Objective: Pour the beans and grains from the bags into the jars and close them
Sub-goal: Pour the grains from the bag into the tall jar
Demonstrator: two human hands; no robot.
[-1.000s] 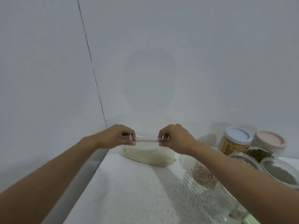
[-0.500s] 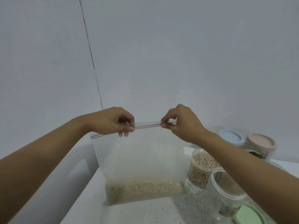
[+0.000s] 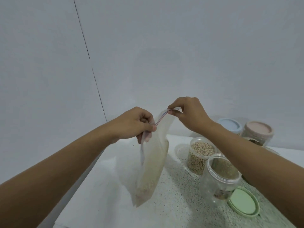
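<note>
A clear zip bag (image 3: 152,167) with pale grain at its bottom hangs above the counter, turned almost edge-on to me. My left hand (image 3: 136,125) pinches the near end of its striped zip strip. My right hand (image 3: 189,112) pinches the far end, a little higher. An open clear jar (image 3: 220,176) with only a little at its bottom stands to the right of the bag. Behind it is an open jar of round beans (image 3: 201,155). A green lid (image 3: 243,201) lies flat by the near jar.
Two closed jars stand at the back right, one with a blue lid (image 3: 230,125) and one with a pink lid (image 3: 258,130). A small clear lid (image 3: 181,149) lies left of the bean jar. The speckled counter (image 3: 172,203) meets a white wall on the left.
Both hands lifted the bag off the counter and swung it from broadside to nearly edge-on. The left hand came nearer, the right stayed farther and higher.
</note>
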